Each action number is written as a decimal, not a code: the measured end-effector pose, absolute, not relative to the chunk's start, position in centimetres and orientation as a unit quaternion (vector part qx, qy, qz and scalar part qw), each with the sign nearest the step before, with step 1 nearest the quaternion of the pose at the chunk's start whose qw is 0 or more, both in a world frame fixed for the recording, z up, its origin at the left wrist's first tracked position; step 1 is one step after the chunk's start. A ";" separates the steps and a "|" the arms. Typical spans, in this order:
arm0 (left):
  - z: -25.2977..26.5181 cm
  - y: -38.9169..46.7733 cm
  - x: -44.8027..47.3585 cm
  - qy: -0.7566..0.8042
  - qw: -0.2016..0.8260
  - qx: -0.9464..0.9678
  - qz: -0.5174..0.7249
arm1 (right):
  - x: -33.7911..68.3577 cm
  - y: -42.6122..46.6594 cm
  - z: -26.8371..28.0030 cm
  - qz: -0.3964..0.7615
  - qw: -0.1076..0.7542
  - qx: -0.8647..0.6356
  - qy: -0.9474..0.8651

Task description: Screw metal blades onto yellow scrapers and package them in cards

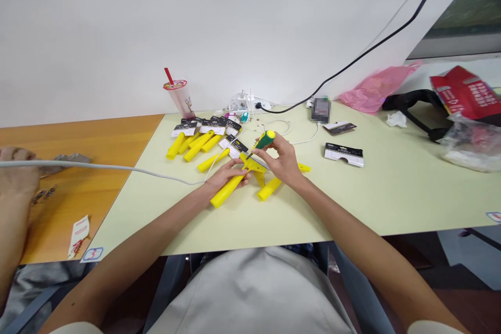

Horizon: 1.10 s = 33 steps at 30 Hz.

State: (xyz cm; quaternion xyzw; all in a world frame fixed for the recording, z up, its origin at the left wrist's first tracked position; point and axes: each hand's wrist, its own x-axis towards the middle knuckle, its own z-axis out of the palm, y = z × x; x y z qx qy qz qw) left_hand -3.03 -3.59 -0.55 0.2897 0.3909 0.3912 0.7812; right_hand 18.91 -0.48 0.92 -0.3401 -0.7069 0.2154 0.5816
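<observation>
My left hand (225,177) is wrapped round a yellow plastic handle (227,191) with a tubular grip and a wider head. In my right hand (285,159) is a screwdriver (266,139) with a green and yellow grip. Its shaft slants down to the head of the yellow handle; whether the tip sits in a screw is too small to tell. Just under my right hand lies another yellow handle (269,189) on the table. Behind my left hand, a single yellow handle (213,160) rests beside a black and white card (234,146).
Several carded yellow handles (199,146) lie at the back left, near a cup with a red straw (182,99). A power strip (250,102) runs along the wall. Loose cards (343,154) and a pink bag (378,88) lie right. Another person's hand (18,172) is far left.
</observation>
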 end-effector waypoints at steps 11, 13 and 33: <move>-1.0 -3.3 -3.0 0.406 0.768 0.279 0.410 | 18.9 -1.1 0.3 0.207 0.653 -0.324 -0.652; -1.0 -3.3 -3.0 0.400 0.768 0.280 0.415 | 19.3 -0.6 0.6 0.194 0.677 -0.324 -0.631; 0.0 -4.1 -3.1 0.382 0.773 0.317 0.395 | 27.1 6.1 -0.9 0.085 0.596 -0.521 -0.605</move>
